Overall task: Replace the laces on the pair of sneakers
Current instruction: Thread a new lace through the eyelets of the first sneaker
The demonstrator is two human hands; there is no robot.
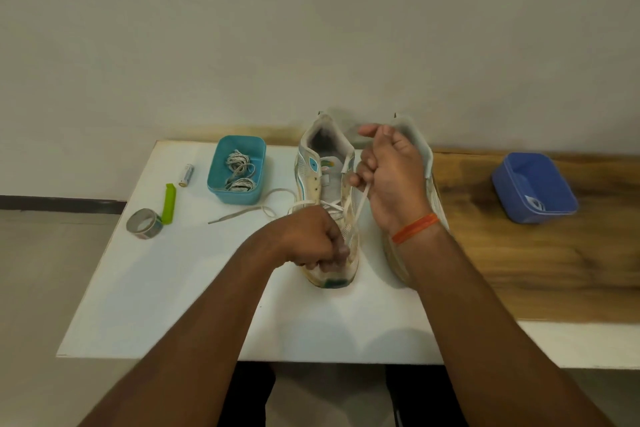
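Both forearms enter from 6 o'clock, bare, converging toward centre frame. Left hand (pixel 308 239): knuckles up, fingers (pixel 330 265) curled tight into a fist at the toe end of the near sneaker (pixel 327 204), pressing down on it. Right hand (pixel 391 177): raised at 1 o'clock of the left, back of hand toward camera, fingers curled, pinching a white lace (pixel 362 199) pulled taut. Orange thread band (pixel 414 228) around right wrist.

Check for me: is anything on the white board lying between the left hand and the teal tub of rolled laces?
Only the loose end of the white lace, trailing flat on the board between the left hand and the teal tub. It is flat and should not block a reach. Nothing else visible stands there.
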